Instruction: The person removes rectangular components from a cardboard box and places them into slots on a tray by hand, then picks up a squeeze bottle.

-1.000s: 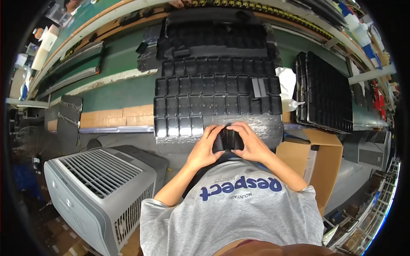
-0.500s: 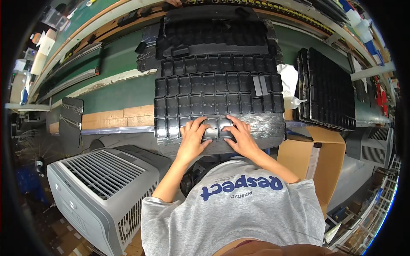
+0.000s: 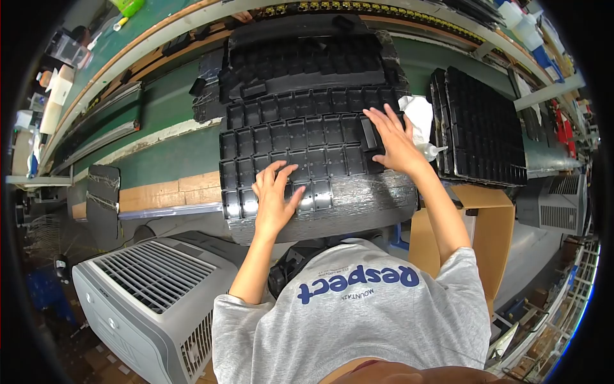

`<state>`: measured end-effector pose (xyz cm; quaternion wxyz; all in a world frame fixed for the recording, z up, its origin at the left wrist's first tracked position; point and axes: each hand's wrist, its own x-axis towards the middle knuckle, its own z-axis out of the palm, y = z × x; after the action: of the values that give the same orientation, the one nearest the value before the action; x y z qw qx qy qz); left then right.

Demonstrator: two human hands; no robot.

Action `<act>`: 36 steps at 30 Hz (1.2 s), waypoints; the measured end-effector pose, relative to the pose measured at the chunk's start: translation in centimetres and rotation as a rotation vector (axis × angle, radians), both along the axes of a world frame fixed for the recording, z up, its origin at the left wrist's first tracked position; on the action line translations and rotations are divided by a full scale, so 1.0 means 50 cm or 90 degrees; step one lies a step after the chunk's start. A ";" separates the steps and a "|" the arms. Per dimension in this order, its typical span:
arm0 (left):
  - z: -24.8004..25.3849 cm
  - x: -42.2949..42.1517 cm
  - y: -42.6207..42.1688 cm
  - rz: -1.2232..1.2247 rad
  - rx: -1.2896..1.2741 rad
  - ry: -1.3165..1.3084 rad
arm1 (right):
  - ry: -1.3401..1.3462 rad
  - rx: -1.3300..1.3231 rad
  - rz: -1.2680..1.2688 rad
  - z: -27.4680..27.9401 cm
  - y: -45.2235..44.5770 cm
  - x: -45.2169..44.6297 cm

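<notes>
Rows of small black open plastic trays (image 3: 281,137) lie side by side on a dark, film-wrapped board (image 3: 368,201). My left hand (image 3: 274,198) rests over the front rows at the left, its fingers spread and nothing visible in them. Farther right, my right hand (image 3: 398,144) is stretched out beside a small stack of loose black pieces (image 3: 369,136) lying on the trays. Its fingers and thumb are apart at the right side of that stack; whether they touch it I cannot tell.
Behind the rows is a heap of black parts (image 3: 307,61). A white cloth (image 3: 417,115) and a white nozzle bottle (image 3: 430,151) lie at the right, before a tall stack of black panels (image 3: 483,131). Below are a cardboard box (image 3: 495,243) and a grey air cooler (image 3: 147,294).
My right hand has left the front row and moved right and away from me to the loose stack. My left hand has shifted left, fingers spread. The view has shifted slightly.
</notes>
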<state>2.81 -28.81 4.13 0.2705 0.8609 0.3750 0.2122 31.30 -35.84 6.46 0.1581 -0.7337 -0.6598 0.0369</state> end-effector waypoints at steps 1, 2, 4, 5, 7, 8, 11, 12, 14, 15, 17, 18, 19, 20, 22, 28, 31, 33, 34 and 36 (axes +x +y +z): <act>0.007 0.006 0.002 -0.003 0.000 -0.014 | -0.024 -0.032 0.018 -0.011 0.009 0.012; 0.011 0.011 0.003 -0.005 0.000 -0.028 | -0.048 -0.064 0.037 -0.016 0.016 0.019; 0.014 0.023 -0.002 -0.021 -0.001 -0.034 | -0.026 -0.074 0.045 -0.020 0.025 0.024; 0.015 0.032 -0.008 -0.038 -0.004 -0.040 | -0.006 -0.086 0.052 -0.020 0.027 0.025; 0.017 0.055 -0.020 -0.074 -0.011 -0.055 | 0.033 -0.109 0.065 -0.017 0.029 0.026; 0.020 0.068 -0.025 -0.076 -0.009 -0.059 | 0.030 -0.108 0.062 -0.008 0.025 0.024; 0.039 0.109 -0.044 -0.105 -0.047 -0.153 | 0.056 -0.082 0.088 0.048 -0.012 -0.018; 0.042 0.119 -0.053 -0.113 -0.060 -0.182 | 0.067 -0.074 0.098 0.061 -0.029 -0.036; 0.043 0.138 -0.077 -0.139 -0.120 -0.204 | 0.119 -0.028 0.165 0.076 -0.070 -0.077; 0.042 0.139 -0.088 -0.137 -0.121 -0.204 | 0.173 -0.050 0.167 0.081 -0.090 -0.100; 0.039 0.133 -0.114 -0.174 -0.312 -0.143 | 0.158 -0.051 0.171 0.069 -0.132 -0.127; 0.036 0.127 -0.126 -0.174 -0.313 -0.140 | 0.161 -0.050 0.170 0.061 -0.148 -0.133; 0.031 0.119 -0.140 -0.181 -0.332 -0.128 | 0.207 -0.056 0.172 0.051 -0.165 -0.136; 0.026 0.110 -0.153 -0.188 -0.352 -0.116 | 0.252 -0.061 0.174 0.040 -0.180 -0.136; 0.014 0.103 -0.166 -0.204 -0.389 -0.093 | 0.341 -0.071 0.178 0.017 -0.200 -0.130; -0.025 0.086 -0.133 -0.204 -0.355 -0.206 | 0.449 -0.038 0.113 -0.060 -0.214 -0.092; -0.032 0.088 -0.108 -0.240 -0.167 -0.134 | 0.541 0.002 0.061 -0.112 -0.224 -0.083; -0.038 0.086 -0.096 -0.253 -0.102 -0.113 | 0.568 0.017 0.043 -0.118 -0.226 -0.078; -0.040 0.081 -0.089 -0.251 -0.092 -0.086 | 0.509 0.017 0.044 -0.115 -0.225 -0.077; -0.044 0.069 -0.077 -0.246 -0.073 -0.029 | 0.395 0.017 0.045 -0.109 -0.221 -0.081</act>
<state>6.28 -32.65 1.91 0.3630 0.8952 0.2078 0.1539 27.25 -46.87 0.99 0.3602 -0.6617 -0.6057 0.2562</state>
